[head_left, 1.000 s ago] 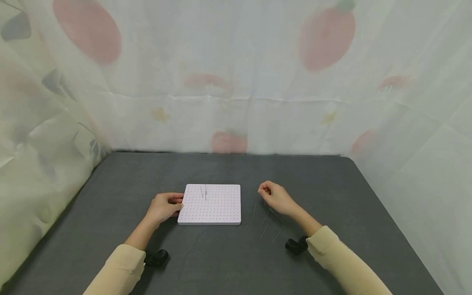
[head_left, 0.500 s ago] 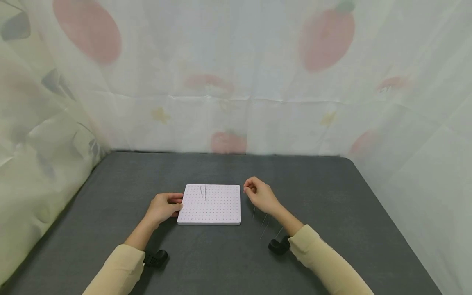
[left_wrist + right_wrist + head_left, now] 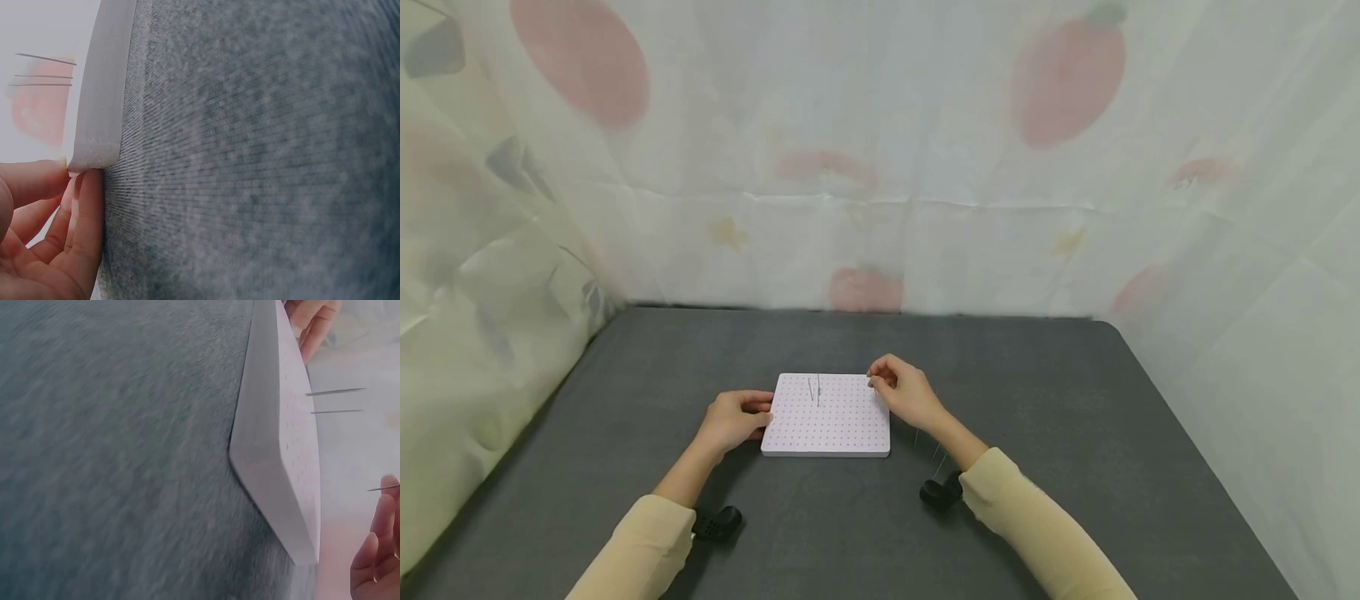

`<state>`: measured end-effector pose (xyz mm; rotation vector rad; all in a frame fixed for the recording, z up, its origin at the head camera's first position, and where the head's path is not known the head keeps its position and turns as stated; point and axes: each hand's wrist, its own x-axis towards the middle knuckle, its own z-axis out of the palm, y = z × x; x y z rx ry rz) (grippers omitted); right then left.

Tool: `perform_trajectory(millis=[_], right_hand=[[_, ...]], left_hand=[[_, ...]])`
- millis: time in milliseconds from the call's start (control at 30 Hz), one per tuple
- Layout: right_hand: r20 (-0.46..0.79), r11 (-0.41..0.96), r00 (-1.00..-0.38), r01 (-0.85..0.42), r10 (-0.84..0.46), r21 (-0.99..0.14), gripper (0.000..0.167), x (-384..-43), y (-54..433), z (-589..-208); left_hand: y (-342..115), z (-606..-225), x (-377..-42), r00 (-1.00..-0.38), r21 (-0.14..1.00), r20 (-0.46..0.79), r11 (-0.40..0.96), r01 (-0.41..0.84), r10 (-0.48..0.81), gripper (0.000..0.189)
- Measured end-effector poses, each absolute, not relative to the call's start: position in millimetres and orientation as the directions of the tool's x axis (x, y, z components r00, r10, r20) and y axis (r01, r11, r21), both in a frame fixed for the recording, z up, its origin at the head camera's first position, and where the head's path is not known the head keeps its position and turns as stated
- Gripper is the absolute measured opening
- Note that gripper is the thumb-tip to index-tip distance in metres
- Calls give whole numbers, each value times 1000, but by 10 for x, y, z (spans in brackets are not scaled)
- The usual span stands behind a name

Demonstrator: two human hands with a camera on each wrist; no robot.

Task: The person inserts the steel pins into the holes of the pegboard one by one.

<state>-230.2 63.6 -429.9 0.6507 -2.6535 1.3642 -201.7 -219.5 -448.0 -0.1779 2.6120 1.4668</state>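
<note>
A white pegboard point(image 3: 850, 429) with a grid of small dotted holes lies flat on the grey table. Thin metal pins point(image 3: 818, 392) stand upright near its far left part; three show side by side in the left wrist view. My left hand point(image 3: 730, 421) grips the board's left edge, thumb at the top rim point(image 3: 70, 164) and fingers against the side. Over the far right corner is my right hand point(image 3: 912, 396). Between its thumb and fingertips it pinches another thin pin point(image 3: 375, 489), whose tip points toward the board in the right wrist view.
Several loose pins point(image 3: 917, 436) lie on the table point(image 3: 820, 517) right of the board, partly hidden under the right forearm. A black device point(image 3: 942, 493) sits at the right wrist, another point(image 3: 718, 525) at the left. A patterned white curtain point(image 3: 970, 250) hangs behind the table.
My right hand has moved left from beside the loose pins to above the board's far right corner. The left hand and the board stay where they were.
</note>
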Motion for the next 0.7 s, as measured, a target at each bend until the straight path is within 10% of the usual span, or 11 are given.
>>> perform_trajectory(millis=[700], right_hand=[[279,524,-894,-433,-349,-733,4,-2490,212,-4338]], left_hand=[[-2194,-4463,-2013,-983,832,-179,529,-169,-33,38]])
